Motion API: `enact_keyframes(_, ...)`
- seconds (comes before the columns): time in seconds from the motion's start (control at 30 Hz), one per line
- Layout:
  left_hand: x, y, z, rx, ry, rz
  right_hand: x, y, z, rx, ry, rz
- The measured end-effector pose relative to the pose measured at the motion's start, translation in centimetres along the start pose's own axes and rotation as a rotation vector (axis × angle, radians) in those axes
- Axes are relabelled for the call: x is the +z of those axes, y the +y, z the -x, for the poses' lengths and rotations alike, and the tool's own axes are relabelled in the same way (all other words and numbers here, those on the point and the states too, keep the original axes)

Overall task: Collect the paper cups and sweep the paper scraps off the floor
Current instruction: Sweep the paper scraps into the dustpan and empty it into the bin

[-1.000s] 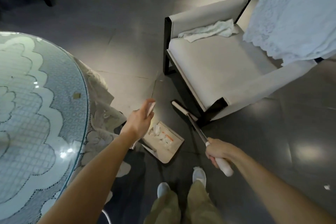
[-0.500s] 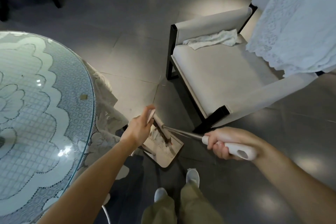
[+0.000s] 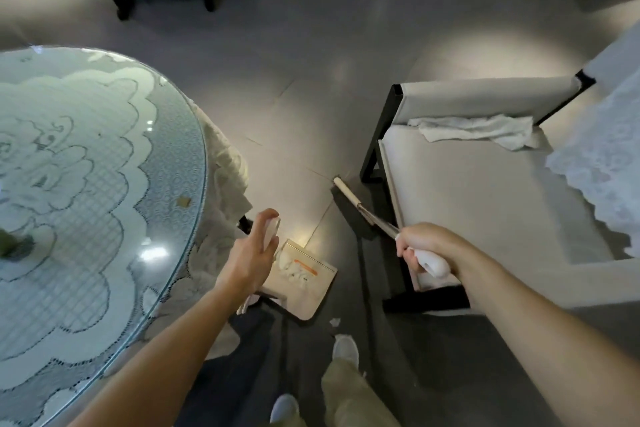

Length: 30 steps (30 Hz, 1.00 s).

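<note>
My right hand [image 3: 424,248] is closed around the white grip of the broom [image 3: 363,211]. Its thin shaft runs forward and to the left from my fist, and the pale broom head rests on the floor [image 3: 311,87] just off the front leg of the white armchair [image 3: 485,204] that stands beside that hand. My left hand [image 3: 254,253] is wrapped about the upright white handle of the dustpan [image 3: 304,282], thumb up along it and fingers curled behind. The pan itself lies on the floor directly below and just to the right of that hand. White paper scraps [image 3: 294,270] sit inside the pan near an orange mark, though the pan is dim and I cannot tell how many pieces there are. One more scrap [image 3: 334,322] lies on the floor just outside the pan's near corner, between the pan and my right shoe [image 3: 345,351]. The glass-topped round table [image 3: 104,184] with its lace cloth is close along my left forearm. A crumpled white cloth [image 3: 478,128] lies at the back of the armchair seat, well beyond the broom hand.
</note>
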State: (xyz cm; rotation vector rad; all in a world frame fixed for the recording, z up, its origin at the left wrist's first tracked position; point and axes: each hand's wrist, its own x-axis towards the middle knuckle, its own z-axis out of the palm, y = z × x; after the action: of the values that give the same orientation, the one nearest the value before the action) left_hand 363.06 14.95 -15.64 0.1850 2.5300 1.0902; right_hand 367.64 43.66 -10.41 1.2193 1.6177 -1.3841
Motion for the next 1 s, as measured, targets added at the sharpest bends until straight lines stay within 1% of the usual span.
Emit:
enact_keyframes(0.07, 0.0, 0.3, -1.3, -0.012, 0.017, 0.0, -0.4, -1.7, -2.3, -0.021, 0.036, 0.082)
enact_keyframes(0.23, -0.4, 0.0, -3.4, -0.048, 0.061, -0.063, -1.2, -3.9, -7.8, -0.051, 0.083, 0.413)
enact_keyframes(0.37, -1.0, -0.5, -4.2, -0.081, 0.067, -0.103, -1.2, -4.6, -9.8, -0.055, -0.011, 0.638)
enact_keyframes(0.47, -1.2, -0.3, -4.2, -0.059, 0.072, -0.105, -0.3, -3.8, -9.2, -0.04, -0.075, 0.717)
enact_keyframes(0.53, -0.9, 0.0, -3.9, -0.051, 0.064, -0.095, 0.7, -2.5, -7.7, -0.015, -0.103, 0.691)
enact_keyframes(0.63, -0.1, 0.6, -3.0, -0.043, 0.069, -0.074, 1.9, 0.3, -4.6, 0.067, -0.139, 0.574)
enact_keyframes(0.7, 0.4, 0.9, -2.2, -0.008, 0.077, -0.05, 2.2, 2.4, -2.7, 0.128, -0.157, 0.462)
enact_keyframes(0.83, 1.0, 0.8, 0.5, 0.002, 0.079, -0.017, 0.2, 6.3, 1.1, 0.209, -0.24, 0.291)
enact_keyframes(0.9, 1.2, 0.2, 2.6, -0.017, 0.087, -0.005, -1.1, 7.7, 2.9, 0.257, -0.304, 0.142)
enact_keyframes(0.93, 1.3, -0.2, 3.8, -0.021, 0.087, -0.001, -1.6, 8.3, 3.6, 0.262, -0.315, 0.099)
enact_keyframes(1.0, 1.6, -0.8, 6.1, -0.021, 0.09, -0.001, -2.1, 9.4, 4.9, 0.218, -0.298, 0.136)
